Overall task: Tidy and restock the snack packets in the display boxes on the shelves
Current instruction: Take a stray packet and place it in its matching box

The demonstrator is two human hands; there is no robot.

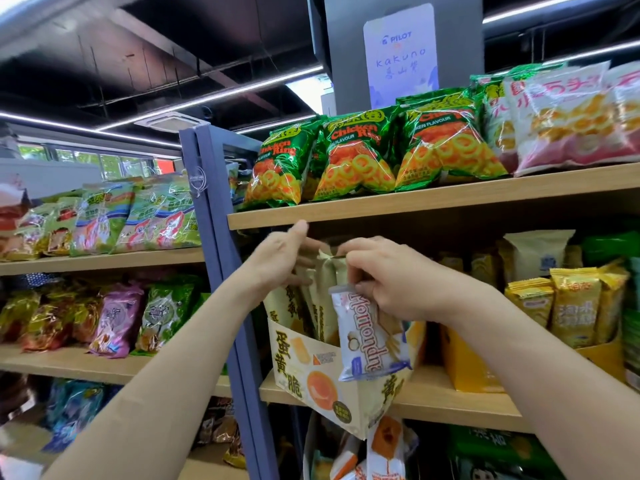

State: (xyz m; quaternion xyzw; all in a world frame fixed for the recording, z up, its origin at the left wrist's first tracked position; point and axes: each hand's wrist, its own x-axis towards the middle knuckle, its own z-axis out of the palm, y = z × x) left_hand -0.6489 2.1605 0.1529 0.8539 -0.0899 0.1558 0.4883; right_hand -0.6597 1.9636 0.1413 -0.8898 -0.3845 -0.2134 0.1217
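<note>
A cream display box [311, 372] printed with egg-yolk pictures juts over the front edge of the middle shelf. Several pale cream snack packets [325, 292] stand upright inside it. My left hand [280, 258] reaches in from the left, fingers among the packet tops. My right hand [388, 275] pinches the top of one cream packet with its fingertips, while its lower fingers hold a white Horrondna packet [367, 337] that hangs in front of the box.
Green Chicken Ring bags [356, 157] line the top shelf [433, 199]. Yellow packets in a yellow box [568, 306] stand to the right. A blue-grey upright post [225, 271] divides this unit from the left shelves of mixed snack bags [114, 317]. An open bag of packets [384, 448] hangs below.
</note>
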